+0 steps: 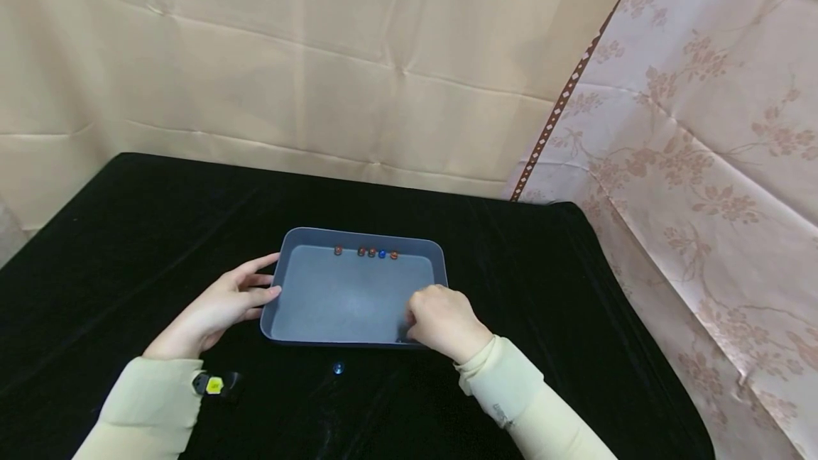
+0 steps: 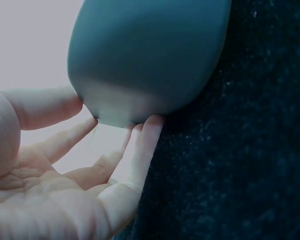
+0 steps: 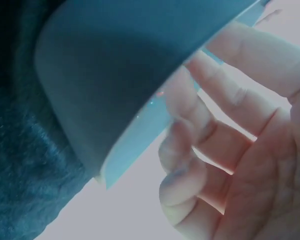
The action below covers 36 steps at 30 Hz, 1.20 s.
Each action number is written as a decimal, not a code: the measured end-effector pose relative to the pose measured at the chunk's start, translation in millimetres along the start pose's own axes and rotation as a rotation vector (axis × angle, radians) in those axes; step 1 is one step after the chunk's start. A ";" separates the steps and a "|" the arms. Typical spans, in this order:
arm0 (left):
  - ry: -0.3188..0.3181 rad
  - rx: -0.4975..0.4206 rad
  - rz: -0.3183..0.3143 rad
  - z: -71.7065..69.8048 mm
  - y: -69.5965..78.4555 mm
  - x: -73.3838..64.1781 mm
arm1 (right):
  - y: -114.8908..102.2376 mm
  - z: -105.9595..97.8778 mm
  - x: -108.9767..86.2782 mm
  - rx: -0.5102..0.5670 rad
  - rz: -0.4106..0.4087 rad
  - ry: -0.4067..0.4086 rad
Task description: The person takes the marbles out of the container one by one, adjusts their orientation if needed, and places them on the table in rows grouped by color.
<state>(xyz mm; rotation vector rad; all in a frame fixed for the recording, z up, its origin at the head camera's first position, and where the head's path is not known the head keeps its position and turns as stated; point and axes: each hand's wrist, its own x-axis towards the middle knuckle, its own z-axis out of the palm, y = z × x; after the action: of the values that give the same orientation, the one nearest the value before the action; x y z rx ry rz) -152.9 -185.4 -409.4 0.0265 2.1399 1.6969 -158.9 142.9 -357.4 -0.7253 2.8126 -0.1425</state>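
A shallow blue-grey tray [image 1: 345, 304] lies on the black cloth. My left hand [image 1: 224, 304] holds its left end, thumb at the rim and fingers against the outer wall, as the left wrist view also shows. My right hand [image 1: 444, 321] reaches over the near right corner with bent fingers. In the right wrist view, the tray's wall [image 3: 100, 65] hides the thumb and index fingertips, so I cannot tell whether they pinch anything. A small dark spot shows beside these fingertips in the head view. Brown marbles [image 1: 372, 253] and a blue marble [image 1: 382, 254] sit along the tray's far side.
Another blue marble [image 1: 339, 368] lies on the black cloth [image 1: 511, 275] in front of the tray. Behind the table hangs a beige curtain [image 1: 255, 55], with a flowered curtain [image 1: 703, 126] on the right.
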 end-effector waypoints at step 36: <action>0.002 0.001 -0.005 0.0 0.0 -1.1 | 32.8 1.4 -15.2 0.026 0.203 -0.102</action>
<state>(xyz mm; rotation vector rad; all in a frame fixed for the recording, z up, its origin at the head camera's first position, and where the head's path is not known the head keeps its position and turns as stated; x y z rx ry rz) -151.9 -185.6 -409.0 0.0192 2.1404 1.6944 -160.9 178.9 -360.7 -0.4248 2.7597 -0.1028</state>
